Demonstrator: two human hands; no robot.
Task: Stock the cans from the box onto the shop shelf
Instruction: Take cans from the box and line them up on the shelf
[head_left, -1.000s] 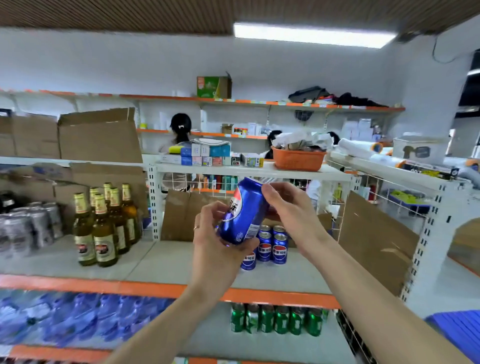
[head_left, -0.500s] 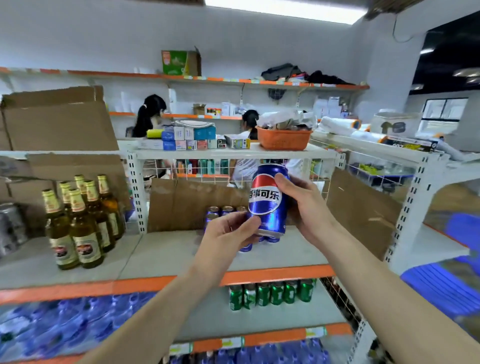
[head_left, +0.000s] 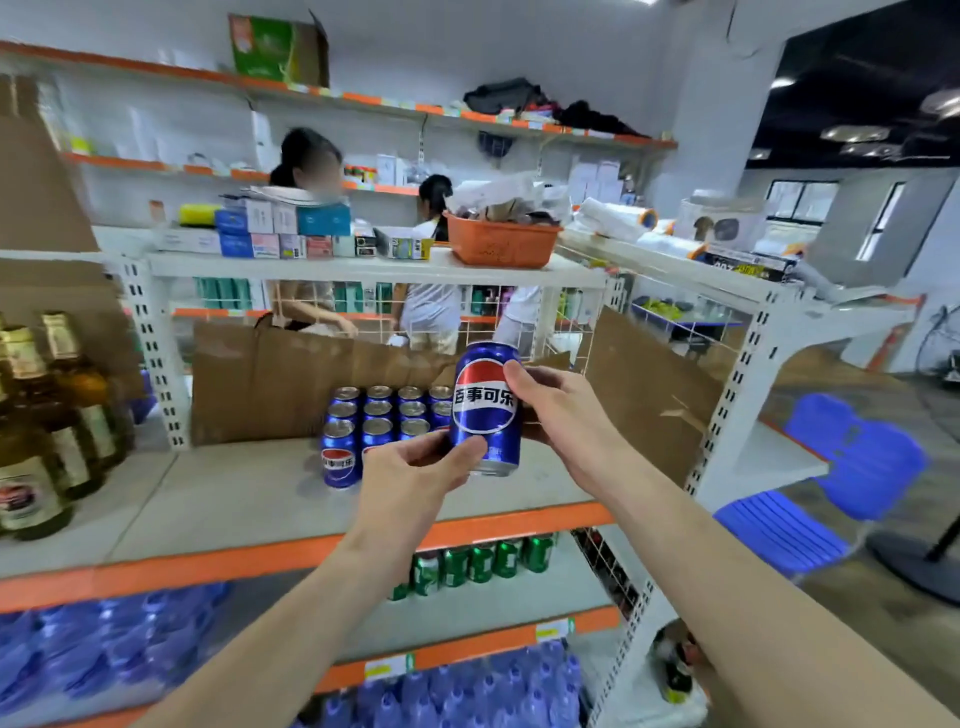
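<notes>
1 head-worn wide-angle view, facing forward and slightly down, close on the shop shelf (head_left: 218, 499) at arm's reach, both forearms running in from the bottom edge.

Blue can (head_left: 486, 410) turned upright from tilt, label facing camera.

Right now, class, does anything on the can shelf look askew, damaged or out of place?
Nothing stands out. The stocked blue cans stand upright in neat rows, and the blue can held by the left hand and right hand is upright and looks undented.
</notes>
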